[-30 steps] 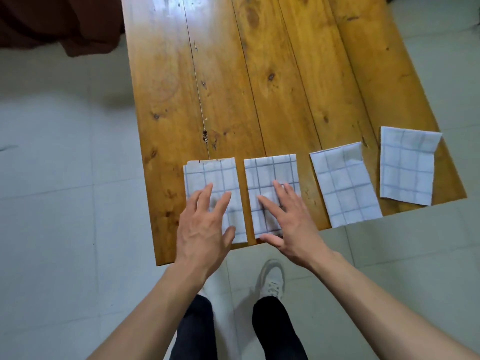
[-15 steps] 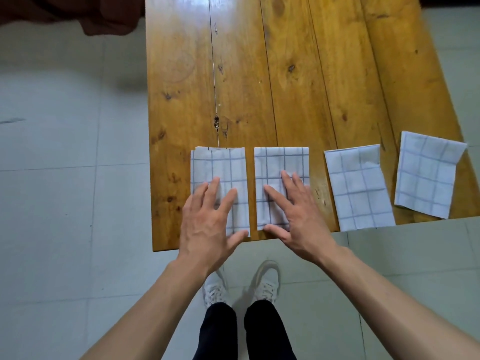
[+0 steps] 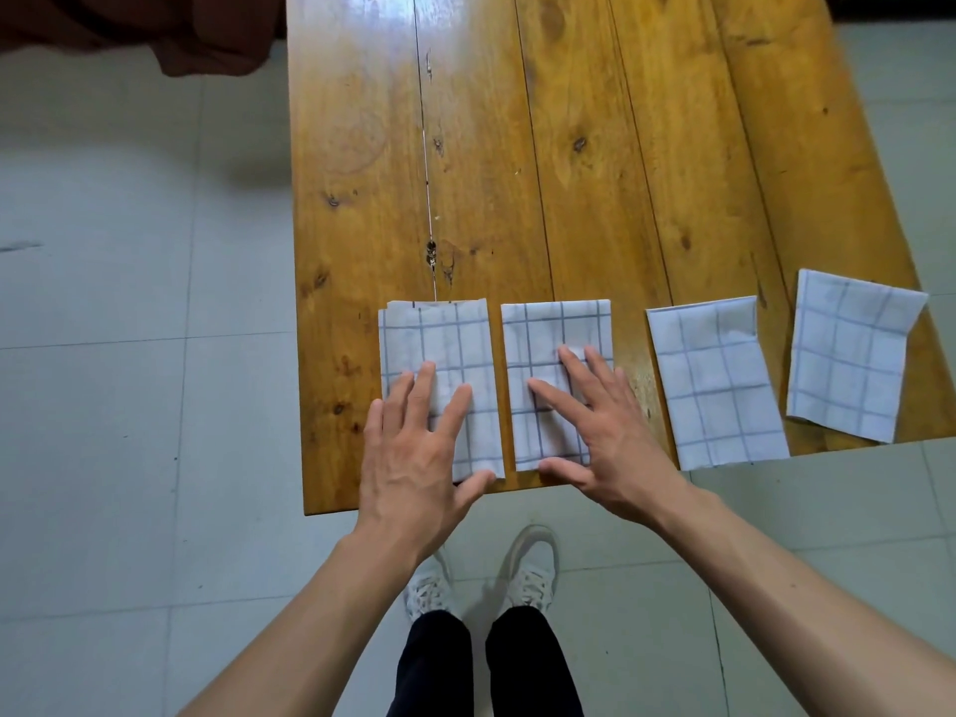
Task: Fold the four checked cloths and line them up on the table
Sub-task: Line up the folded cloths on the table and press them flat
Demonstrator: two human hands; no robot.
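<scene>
Wooden table [image 3: 569, 147], four folded checked cloths [image 3: 716, 380], flat left hand [image 3: 414, 458], right hand [image 3: 615, 447]

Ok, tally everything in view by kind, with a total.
Cloths: 4
Tables: 1
Hands: 2 (left, right)
Shoes: 2
Total: 9

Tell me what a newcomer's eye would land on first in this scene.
Four folded white cloths with grey checks lie in a row along the near edge of the glossy orange-brown plank table. The left hand rests flat on the leftmost cloth and the right hand on the second cloth. The two right-hand ones lie slightly askew, untouched.
</scene>
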